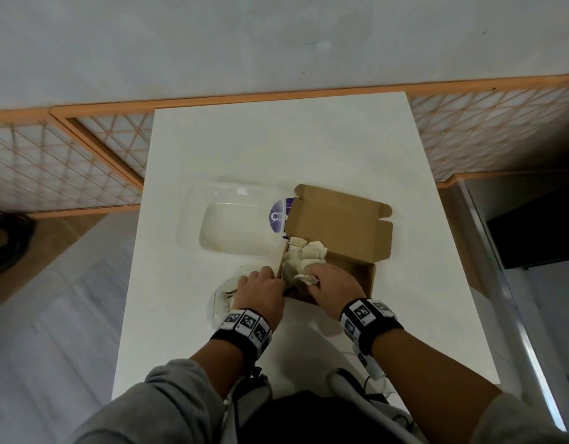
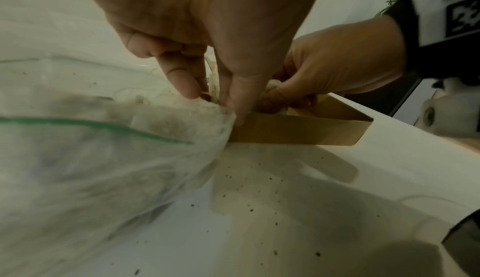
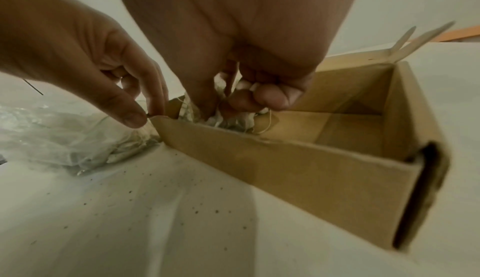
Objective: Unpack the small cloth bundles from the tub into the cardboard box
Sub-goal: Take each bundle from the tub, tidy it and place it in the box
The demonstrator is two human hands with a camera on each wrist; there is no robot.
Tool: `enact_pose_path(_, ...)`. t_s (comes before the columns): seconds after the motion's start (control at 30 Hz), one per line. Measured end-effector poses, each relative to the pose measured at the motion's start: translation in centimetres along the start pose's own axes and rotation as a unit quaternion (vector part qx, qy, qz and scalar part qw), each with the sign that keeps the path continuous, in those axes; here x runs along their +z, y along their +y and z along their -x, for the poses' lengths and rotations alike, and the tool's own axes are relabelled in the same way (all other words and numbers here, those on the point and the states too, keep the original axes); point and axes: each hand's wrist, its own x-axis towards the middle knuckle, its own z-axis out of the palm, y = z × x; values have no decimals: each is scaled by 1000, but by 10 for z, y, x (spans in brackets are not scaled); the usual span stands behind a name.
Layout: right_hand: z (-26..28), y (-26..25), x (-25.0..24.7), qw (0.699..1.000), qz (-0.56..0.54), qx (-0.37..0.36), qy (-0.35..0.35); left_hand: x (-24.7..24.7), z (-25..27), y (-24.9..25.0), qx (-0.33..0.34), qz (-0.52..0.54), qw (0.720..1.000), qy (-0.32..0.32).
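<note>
A white table (image 1: 308,149) carries everything. At its middle lies a clear plastic tub (image 1: 232,232), with a purple-labelled lid (image 1: 281,216) at its right end. Touching the tub's right side stands the open cardboard box (image 1: 341,225), flap raised at the far side. Small cloth bundles (image 1: 304,254) fill the box's left part. A crumpled plastic bag (image 2: 91,158) with a green strip lies near-left of the box, beside its corner. The right hand (image 1: 333,288) reaches into the box, fingers curled round one bundle (image 3: 233,117). The left hand (image 1: 260,291) pinches the box's near-left corner between thumb and forefinger. Dark specks dot the table nearby.
</note>
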Motion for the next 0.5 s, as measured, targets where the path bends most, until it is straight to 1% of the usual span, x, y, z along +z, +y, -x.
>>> enact_pose_path(0.13,2,0,0,998,20,14,-54,3,-7,-2,-3,1,1000,4)
enact_pose_path(0.23,-1,-4,-2,997,34,7,-75,4,-9,-1,-1,7,1000,6)
enact_pose_path(0.37,-9,-16,-1,997,9,-15,-75,6,-10,4,4,8,1000,7)
enact_pose_path(0.5,-14,-26,4,998,-28,20,-49,10,-11,10,5,18,1000,-8)
